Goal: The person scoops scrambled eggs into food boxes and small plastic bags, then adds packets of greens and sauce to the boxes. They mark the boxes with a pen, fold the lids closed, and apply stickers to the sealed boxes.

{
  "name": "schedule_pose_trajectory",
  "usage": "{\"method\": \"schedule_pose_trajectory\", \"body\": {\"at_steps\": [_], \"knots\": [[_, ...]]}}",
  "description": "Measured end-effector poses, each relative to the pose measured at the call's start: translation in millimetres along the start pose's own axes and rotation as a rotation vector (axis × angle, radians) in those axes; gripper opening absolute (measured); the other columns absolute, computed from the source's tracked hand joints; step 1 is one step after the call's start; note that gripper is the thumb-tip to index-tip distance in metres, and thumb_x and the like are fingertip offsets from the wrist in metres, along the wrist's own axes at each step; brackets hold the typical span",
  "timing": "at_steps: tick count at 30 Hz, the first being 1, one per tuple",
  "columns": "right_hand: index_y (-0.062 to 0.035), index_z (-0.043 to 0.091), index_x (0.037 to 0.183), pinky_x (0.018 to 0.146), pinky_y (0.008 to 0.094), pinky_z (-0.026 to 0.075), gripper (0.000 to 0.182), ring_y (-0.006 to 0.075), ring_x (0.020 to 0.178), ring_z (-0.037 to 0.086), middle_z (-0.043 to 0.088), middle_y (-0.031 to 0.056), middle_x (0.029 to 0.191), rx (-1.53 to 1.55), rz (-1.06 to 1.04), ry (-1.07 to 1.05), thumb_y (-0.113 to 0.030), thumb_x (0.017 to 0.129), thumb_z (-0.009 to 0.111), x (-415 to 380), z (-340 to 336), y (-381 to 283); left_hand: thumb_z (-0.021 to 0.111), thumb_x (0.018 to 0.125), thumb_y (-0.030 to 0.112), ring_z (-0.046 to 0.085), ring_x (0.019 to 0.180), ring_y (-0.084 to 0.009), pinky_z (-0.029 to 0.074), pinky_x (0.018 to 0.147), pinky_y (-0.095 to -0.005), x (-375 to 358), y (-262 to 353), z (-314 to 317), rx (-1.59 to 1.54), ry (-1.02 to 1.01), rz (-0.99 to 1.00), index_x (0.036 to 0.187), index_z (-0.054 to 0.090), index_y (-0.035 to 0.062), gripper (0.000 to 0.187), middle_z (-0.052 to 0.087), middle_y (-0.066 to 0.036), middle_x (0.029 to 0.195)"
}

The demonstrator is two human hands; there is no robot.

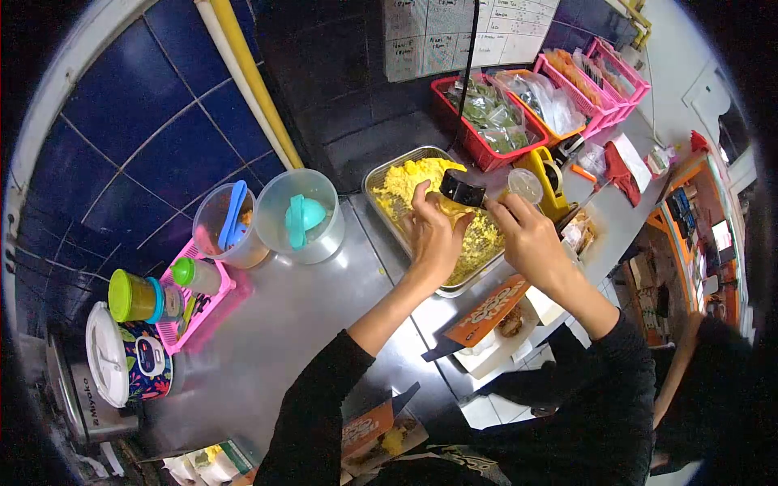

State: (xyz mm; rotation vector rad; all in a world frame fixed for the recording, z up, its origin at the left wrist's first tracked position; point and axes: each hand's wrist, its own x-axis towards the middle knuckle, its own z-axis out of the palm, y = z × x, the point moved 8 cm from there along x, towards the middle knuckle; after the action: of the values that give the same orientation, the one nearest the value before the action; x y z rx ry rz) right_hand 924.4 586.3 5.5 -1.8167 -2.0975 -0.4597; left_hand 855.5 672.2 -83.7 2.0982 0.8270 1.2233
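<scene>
Gripping black scoop (460,191) at its handle w/ R hand (535,247), pinching narrow. Pointing scoop head to left of R fingertips, just beyond L fingertips; running long axis roughly crosswise btwn the two, w/ R nearer handle, L nearer head. Curling L hand (436,243) just below scoop; can't tell if holding or touching anything. Working above steel tray (468,287), having scrambled egg (405,180) lying beyond + beneath L fingers.
</scene>
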Motion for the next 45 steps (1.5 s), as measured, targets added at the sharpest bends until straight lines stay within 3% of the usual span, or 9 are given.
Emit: {"method": "schedule_pose_trajectory", "body": {"at_steps": [7, 12, 18, 24, 26, 31, 33, 35, 45], "knots": [[0.0019, 0.055, 0.092, 0.061, 0.0424, 0.046, 0.031, 0.0372, 0.068, 0.054, 0.048, 0.018, 0.077, 0.35, 0.166, 0.068, 0.01, 0.063, 0.053, 6, -20, 17, 0.069, 0.077, 0.011, 0.051, 0.1, -0.0368, 0.026, 0.091, -0.0488, 2, 7, -3, 0.015, -0.007, -0.019, 0.126, 0.011, -0.0005, 0.076, 0.053, -0.022, 0.103], [0.0044, 0.057, 0.093, 0.061, 0.0429, 0.044, 0.031, 0.0376, 0.069, 0.054, 0.049, 0.0187, 0.076, 0.383, 0.142, -0.042, 0.012, 0.064, 0.05, 2, -8, 13, 0.069, 0.077, 0.012, 0.049, 0.1, -0.0358, 0.024, 0.092, -0.0482, 1, 8, 1, -0.043, -0.021, 0.04, 0.126, 0.011, -0.0019, 0.077, 0.052, -0.021, 0.103], [0.0042, 0.057, 0.093, 0.063, 0.0439, 0.045, 0.028, 0.0392, 0.071, 0.055, 0.051, 0.0202, 0.077, 0.341, 0.265, 0.122, 0.011, 0.067, 0.051, -3, -24, 30, 0.07, 0.077, 0.012, 0.043, 0.105, -0.0341, 0.025, 0.092, -0.0463, -1, 10, 0, -0.112, 0.0, 0.083, 0.125, 0.013, -0.0044, 0.076, 0.046, -0.022, 0.107], [0.0052, 0.057, 0.094, 0.063, 0.0414, 0.044, 0.02, 0.0388, 0.072, 0.055, 0.054, 0.0204, 0.079, 0.333, 0.32, -0.004, 0.008, 0.075, 0.054, -7, -15, 15, 0.071, 0.075, 0.01, 0.045, 0.102, -0.0351, 0.027, 0.092, -0.0453, -4, 12, 10, -0.043, -0.004, 0.137, 0.125, 0.013, -0.005, 0.078, 0.043, -0.024, 0.107], [0.0051, 0.057, 0.095, 0.063, 0.0412, 0.044, 0.02, 0.0385, 0.072, 0.055, 0.054, 0.02, 0.08, 0.352, 0.298, -0.03, 0.008, 0.075, 0.054, -9, -10, 13, 0.07, 0.075, 0.01, 0.052, 0.095, -0.0299, 0.026, 0.085, -0.0451, -4, 14, 7, -0.043, 0.062, 0.166, 0.125, 0.014, -0.004, 0.076, 0.053, -0.021, 0.103], [0.0045, 0.057, 0.095, 0.063, 0.0404, 0.045, 0.02, 0.0375, 0.073, 0.056, 0.054, 0.0187, 0.08, 0.331, 0.275, -0.018, 0.008, 0.076, 0.053, -9, -16, 15, 0.071, 0.075, 0.01, 0.053, 0.096, -0.0315, 0.026, 0.084, -0.0455, -5, 18, 4, -0.004, 0.058, 0.184, 0.125, 0.014, -0.0037, 0.077, 0.053, -0.023, 0.104], [0.0001, 0.057, 0.094, 0.065, 0.044, 0.047, 0.03, 0.0388, 0.073, 0.057, 0.053, 0.018, 0.083, 0.353, 0.284, -0.016, 0.008, 0.066, 0.051, -8, -24, 11, 0.071, 0.075, 0.01, 0.053, 0.097, -0.0321, 0.026, 0.085, -0.0456, -7, 15, 5, -0.012, 0.043, 0.171, 0.125, 0.014, -0.0036, 0.077, 0.053, -0.023, 0.105], [0.0002, 0.058, 0.094, 0.065, 0.044, 0.047, 0.031, 0.0386, 0.073, 0.057, 0.053, 0.0178, 0.083, 0.338, 0.263, -0.062, 0.008, 0.065, 0.051, -9, -22, 5, 0.073, 0.073, 0.007, 0.047, 0.1, -0.0375, 0.027, 0.092, -0.0476, -7, 15, 7, 0.03, 0.01, 0.164, 0.123, 0.013, -0.0044, 0.078, 0.048, -0.025, 0.106], [0.0004, 0.057, 0.092, 0.064, 0.0439, 0.048, 0.029, 0.0382, 0.072, 0.057, 0.053, 0.0169, 0.082, 0.291, 0.23, -0.134, 0.008, 0.064, 0.052, -9, -10, 9, 0.074, 0.072, 0.01, 0.047, 0.101, -0.0378, 0.028, 0.09, -0.0474, -8, 19, 6, 0.035, -0.008, 0.195, 0.122, 0.014, -0.0043, 0.08, 0.051, -0.025, 0.104]]}}
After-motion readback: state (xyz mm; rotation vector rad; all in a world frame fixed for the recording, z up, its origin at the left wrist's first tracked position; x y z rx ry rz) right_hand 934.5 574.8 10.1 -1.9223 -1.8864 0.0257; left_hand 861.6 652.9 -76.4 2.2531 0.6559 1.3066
